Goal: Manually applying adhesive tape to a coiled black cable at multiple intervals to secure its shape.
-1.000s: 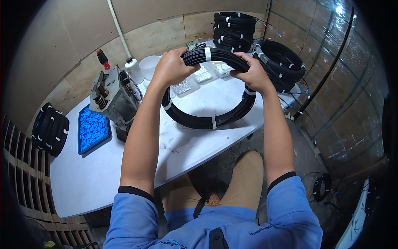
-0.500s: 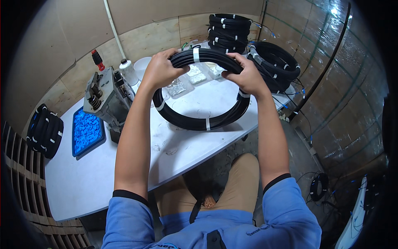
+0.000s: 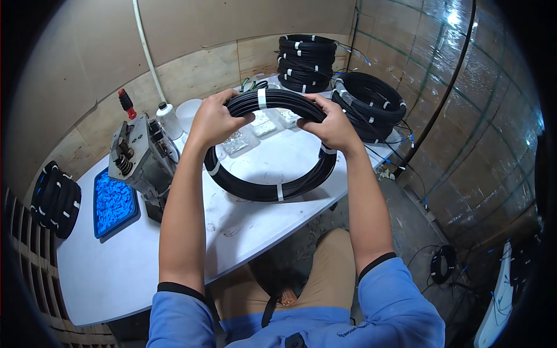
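Note:
A coil of black cable (image 3: 255,191), bound with white ties, is tilted up over the white table between my two hands. My left hand (image 3: 217,119) is closed round the coil's far upper left, thumb on the inner side. On the upper right, my right hand (image 3: 331,124) grips the same coil in a like way. The lower part of the ring hangs close above the table; whether it touches I cannot tell. Behind the coil lie clear trays of small shiny metal parts (image 3: 237,143).
A metal press (image 3: 139,153) stands left on the table (image 3: 87,290), beside a tray of blue pieces (image 3: 113,203). Stacked cable coils (image 3: 306,65) rise at the back, with more coils (image 3: 371,110) at right. Another bundle of coils (image 3: 56,200) is at far left. Wrapped boxes (image 3: 441,133) line the right side.
The whole view has shifted, so table, coils and hands all appear lower and slightly left. Both hands keep their grip on the coil, which holds nearly the same tilt.

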`<action>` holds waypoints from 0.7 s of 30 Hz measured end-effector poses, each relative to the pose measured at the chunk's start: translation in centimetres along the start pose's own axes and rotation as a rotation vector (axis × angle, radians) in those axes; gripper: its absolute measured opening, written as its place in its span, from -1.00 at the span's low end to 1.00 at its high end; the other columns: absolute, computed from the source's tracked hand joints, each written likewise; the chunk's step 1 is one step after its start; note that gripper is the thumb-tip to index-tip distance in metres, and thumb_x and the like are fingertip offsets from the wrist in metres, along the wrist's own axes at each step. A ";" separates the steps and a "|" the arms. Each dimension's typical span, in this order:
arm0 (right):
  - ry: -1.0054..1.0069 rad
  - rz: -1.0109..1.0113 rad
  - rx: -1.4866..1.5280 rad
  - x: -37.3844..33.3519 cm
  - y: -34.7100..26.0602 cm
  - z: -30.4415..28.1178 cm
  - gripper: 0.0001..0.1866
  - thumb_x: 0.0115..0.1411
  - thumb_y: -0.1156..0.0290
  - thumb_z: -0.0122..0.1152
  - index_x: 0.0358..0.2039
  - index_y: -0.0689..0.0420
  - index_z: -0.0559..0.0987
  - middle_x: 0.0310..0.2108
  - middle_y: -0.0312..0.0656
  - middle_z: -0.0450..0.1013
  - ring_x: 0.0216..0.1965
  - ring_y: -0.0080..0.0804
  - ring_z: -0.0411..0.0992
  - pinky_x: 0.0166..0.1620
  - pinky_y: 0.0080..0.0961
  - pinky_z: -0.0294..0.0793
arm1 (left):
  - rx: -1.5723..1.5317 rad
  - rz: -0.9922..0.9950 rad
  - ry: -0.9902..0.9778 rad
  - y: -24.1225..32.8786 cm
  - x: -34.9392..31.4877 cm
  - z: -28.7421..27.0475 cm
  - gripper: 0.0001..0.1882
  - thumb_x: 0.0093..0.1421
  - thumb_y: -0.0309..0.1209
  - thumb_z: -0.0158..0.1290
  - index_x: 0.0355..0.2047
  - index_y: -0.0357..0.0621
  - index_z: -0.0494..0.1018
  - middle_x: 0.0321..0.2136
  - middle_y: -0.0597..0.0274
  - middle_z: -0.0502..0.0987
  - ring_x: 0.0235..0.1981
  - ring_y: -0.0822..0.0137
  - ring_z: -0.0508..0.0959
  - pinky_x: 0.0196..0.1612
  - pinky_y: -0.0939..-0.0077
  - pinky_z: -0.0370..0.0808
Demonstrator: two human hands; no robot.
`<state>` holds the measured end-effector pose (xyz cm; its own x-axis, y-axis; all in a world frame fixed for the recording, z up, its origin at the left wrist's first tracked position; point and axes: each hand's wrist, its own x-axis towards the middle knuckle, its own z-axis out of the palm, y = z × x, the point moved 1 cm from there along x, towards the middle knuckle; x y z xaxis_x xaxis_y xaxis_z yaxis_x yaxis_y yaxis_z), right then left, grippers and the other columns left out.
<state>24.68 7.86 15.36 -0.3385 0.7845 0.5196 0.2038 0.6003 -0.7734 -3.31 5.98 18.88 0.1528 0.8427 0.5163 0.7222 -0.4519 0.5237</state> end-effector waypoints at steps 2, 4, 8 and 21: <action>-0.006 0.003 0.009 0.1 -0.2 0.0 -0.43 0.08 0.52 0.48 0.12 0.23 0.52 -0.15 -0.26 0.59 -0.17 -0.58 0.52 -0.04 -0.58 0.51 | 0.015 -0.020 0.000 -0.1 0.0 0.0 -0.52 -0.04 -0.24 0.41 -0.17 -0.26 0.60 -0.34 0.06 0.68 -0.32 0.23 0.65 -0.13 0.36 0.55; -0.014 0.034 0.056 0.3 0.0 0.0 -0.44 0.08 0.55 0.46 0.12 0.23 0.52 -0.15 -0.27 0.59 -0.16 -0.57 0.52 -0.03 -0.58 0.52 | 0.021 0.013 0.019 -0.4 -0.1 0.0 -0.48 -0.05 -0.15 0.40 -0.16 -0.24 0.61 -0.32 -0.02 0.69 -0.29 0.07 0.68 -0.14 0.26 0.58; -0.038 0.050 0.097 0.7 0.8 -0.5 -0.44 0.05 0.58 0.47 0.10 0.23 0.53 -0.17 -0.27 0.59 -0.19 -0.60 0.52 -0.06 -0.57 0.53 | 0.083 -0.004 0.051 0.7 -0.8 0.2 -0.51 -0.02 -0.15 0.40 -0.20 -0.26 0.59 -0.33 0.00 0.68 -0.30 0.11 0.68 -0.15 0.30 0.56; -0.034 0.035 0.121 0.7 1.2 -0.5 -0.42 0.02 0.62 0.47 0.10 0.23 0.52 -0.15 -0.26 0.59 -0.15 -0.56 0.53 0.00 -0.55 0.53 | 0.121 0.033 0.124 1.2 -1.9 0.4 -0.53 -0.02 -0.17 0.40 -0.22 -0.26 0.59 -0.42 0.01 0.67 -0.36 0.07 0.68 -0.22 0.29 0.57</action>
<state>25.10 9.22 14.97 -0.3641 0.7977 0.4808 0.1045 0.5479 -0.8300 -2.47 3.97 18.22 0.0988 0.7817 0.6158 0.7950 -0.4342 0.4236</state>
